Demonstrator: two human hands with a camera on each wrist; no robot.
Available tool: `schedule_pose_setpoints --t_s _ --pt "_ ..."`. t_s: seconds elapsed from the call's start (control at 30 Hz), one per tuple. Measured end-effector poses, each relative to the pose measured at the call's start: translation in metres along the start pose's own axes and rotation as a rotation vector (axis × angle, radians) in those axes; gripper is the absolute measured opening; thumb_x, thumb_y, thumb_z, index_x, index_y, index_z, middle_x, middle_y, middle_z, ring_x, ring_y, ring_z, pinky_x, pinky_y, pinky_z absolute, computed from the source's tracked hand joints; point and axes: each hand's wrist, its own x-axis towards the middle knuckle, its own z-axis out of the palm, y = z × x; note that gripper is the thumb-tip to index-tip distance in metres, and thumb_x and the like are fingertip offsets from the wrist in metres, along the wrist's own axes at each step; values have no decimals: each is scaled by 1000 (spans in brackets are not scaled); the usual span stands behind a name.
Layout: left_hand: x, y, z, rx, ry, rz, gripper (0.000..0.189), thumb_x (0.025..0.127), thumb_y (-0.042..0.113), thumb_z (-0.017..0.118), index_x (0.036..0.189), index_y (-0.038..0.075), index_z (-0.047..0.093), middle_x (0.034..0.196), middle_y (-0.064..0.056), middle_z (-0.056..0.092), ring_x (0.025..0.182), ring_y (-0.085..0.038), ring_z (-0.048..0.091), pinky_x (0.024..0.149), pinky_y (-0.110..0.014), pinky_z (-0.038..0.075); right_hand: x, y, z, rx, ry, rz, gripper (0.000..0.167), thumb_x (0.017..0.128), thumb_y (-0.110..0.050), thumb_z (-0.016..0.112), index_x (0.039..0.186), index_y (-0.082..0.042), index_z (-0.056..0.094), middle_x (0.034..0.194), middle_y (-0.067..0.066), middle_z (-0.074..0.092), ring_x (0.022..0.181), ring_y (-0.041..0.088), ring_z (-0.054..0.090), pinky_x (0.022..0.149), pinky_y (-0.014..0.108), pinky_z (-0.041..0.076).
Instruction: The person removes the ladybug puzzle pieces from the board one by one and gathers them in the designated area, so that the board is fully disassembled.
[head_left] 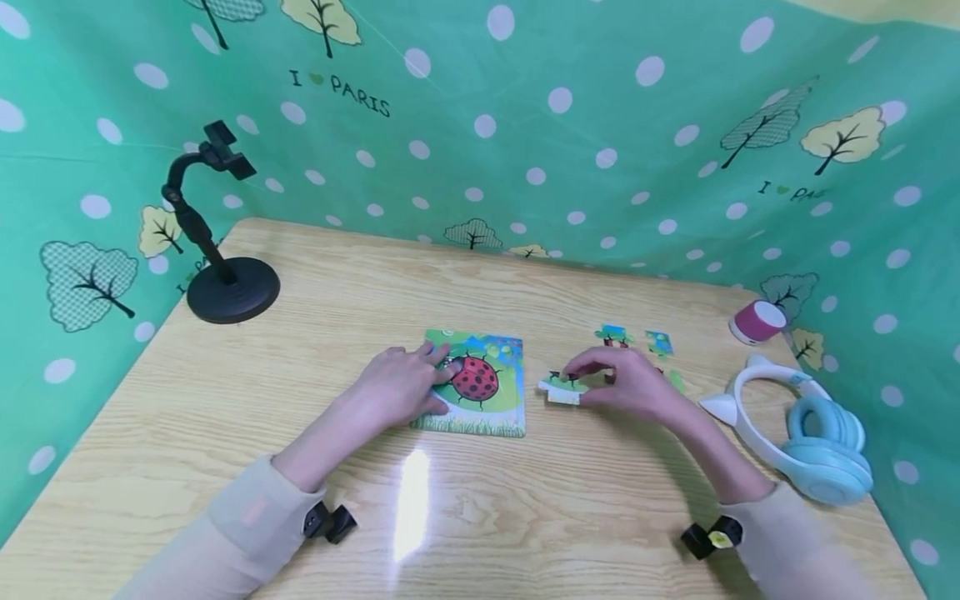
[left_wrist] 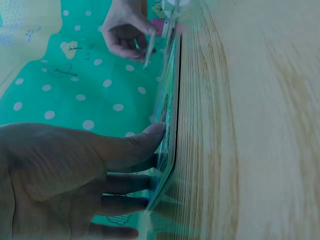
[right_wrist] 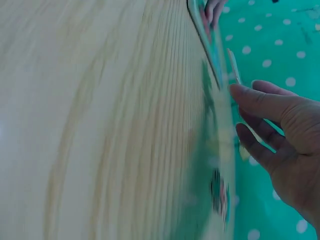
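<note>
A jigsaw puzzle (head_left: 504, 408) with a red, black-spotted ladybug lies flat in the middle of the table. Resting on its left part is my left hand (head_left: 393, 387), fingers extended; the left wrist view shows the thumb and fingertips touching the board's surface. To the right of the puzzle, my right hand (head_left: 630, 383) pinches a puzzle piece (head_left: 562, 393) between thumb and fingers, held above the table. That piece shows green and white parts and appears edge-on as a thin sliver (right_wrist: 234, 67) in the right wrist view. Fingers hide some of it.
Several loose puzzle pieces (head_left: 660, 342) lie behind and beside my right hand. Light-blue and white headphones (head_left: 825, 462) and a small pink cylinder (head_left: 759, 322) stand at the right. A black phone stand (head_left: 232, 290) occupies the back left. Green dotted cloth (head_left: 525, 150) hangs behind the wooden table (head_left: 480, 517).
</note>
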Motion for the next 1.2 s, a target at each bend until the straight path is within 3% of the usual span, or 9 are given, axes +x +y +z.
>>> schedule_pose_setpoints --t_s 0.07,0.3,0.47,0.63,0.87,1.2 --pt "-1 0 0 1 -2 -1 68 92 48 71 151 19 53 166 -15 35 153 -39 35 120 -61 39 -4 7 -6 -13 0 -2 40 78 -10 90 113 -22 77 110 -3 77 101 19 73 79 38 60" --pt "-1 0 -1 -8 0 1 68 92 49 71 151 20 52 166 -15 35 154 -40 35 120 -61 38 -23 26 -23 -51 -25 30 39 78 -11 89 114 -19 76 111 -1 77 100 17 71 91 43 61" --pt "0 1 -1 -3 2 3 68 92 49 71 151 20 52 166 -14 35 154 -39 35 120 -60 39 -35 34 -32 -97 -31 42 40 76 -9 90 113 -18 77 112 1 78 100 18 72 87 40 62" --pt "0 1 -1 3 0 2 69 92 49 71 151 20 52 166 -14 36 153 -40 36 120 -61 39 -44 39 -34 -155 -44 60 42 73 -8 91 111 -22 78 111 -2 79 99 13 72 87 37 62" --pt "0 0 -1 5 -6 3 69 92 49 71 152 20 51 166 -14 35 153 -40 36 120 -60 39 -51 48 -34 -196 -51 18 42 72 -9 92 110 -21 78 110 -1 79 96 13 72 84 31 62" --pt "2 -1 0 2 -7 -8 70 91 49 72 151 20 53 166 -13 36 153 -40 37 119 -60 40 -56 51 -34 -211 -43 -4 41 73 -12 92 110 -22 77 108 -4 79 96 13 72 83 32 61"
